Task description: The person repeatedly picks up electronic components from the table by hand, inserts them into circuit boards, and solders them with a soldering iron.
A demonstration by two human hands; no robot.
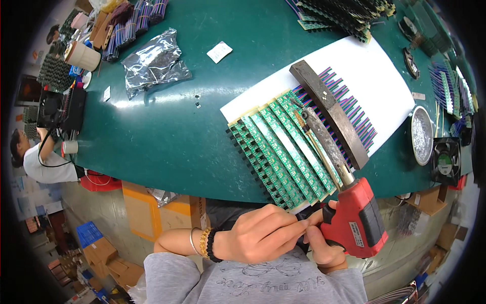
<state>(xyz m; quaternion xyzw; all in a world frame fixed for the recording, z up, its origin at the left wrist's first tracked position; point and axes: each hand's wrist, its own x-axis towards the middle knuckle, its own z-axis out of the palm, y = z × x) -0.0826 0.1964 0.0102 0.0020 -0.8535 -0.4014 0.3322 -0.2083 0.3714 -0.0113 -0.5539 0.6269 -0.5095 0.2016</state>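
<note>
My right hand (324, 248) grips the handle of a red soldering gun (357, 215) whose long metal barrel reaches up over a row of green circuit boards (281, 152). The boards lie side by side on a white sheet (374, 66), with coloured ribbon wires (354, 109) at their far ends. A dark metal bar (329, 111) lies across the wires. My left hand (263, 233) has its fingers pinched together right beside the gun's handle, touching my right hand; whether it holds something thin is unclear. Bracelets circle the left wrist.
The green table (167, 147) carries a silver foil bag (154, 61), a small white packet (219, 51), stacked boards (344, 15) at the back, a round metal dish (421, 134) and a black fan (445, 159). Another person (43, 162) sits at far left. Cardboard boxes (147, 213) stand below.
</note>
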